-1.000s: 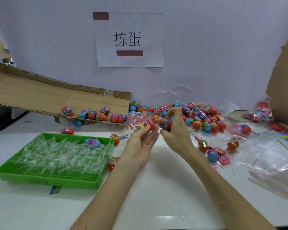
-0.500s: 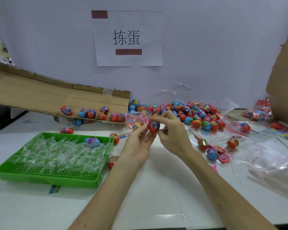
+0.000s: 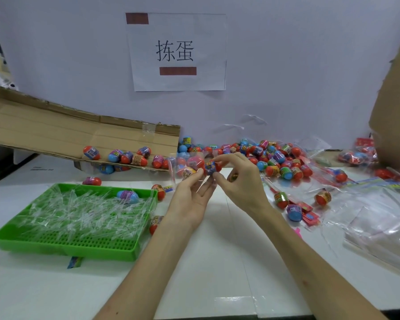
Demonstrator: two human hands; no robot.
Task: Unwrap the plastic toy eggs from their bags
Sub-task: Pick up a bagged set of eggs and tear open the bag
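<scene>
- At desk centre, a toy egg (image 3: pixel 211 167) is pinched in the right hand (image 3: pixel 240 181)'s grip; the left hand (image 3: pixel 189 199)'s grip is clamped on its clear bag (image 3: pixel 183 166).
- Toward 12 o'clock, many loose eggs (image 3: pixel 273 158) lie unwrapped; bagged ones (image 3: pixel 356 157) at 2 o'clock are left.

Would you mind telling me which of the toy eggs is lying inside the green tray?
The blue egg with the purple label, alone in the green tray on the clear plastic strips; all others lie outside it.

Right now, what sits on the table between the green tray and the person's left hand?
In the head view, two red toy eggs lie beside the green tray, short of the left hand.
</scene>
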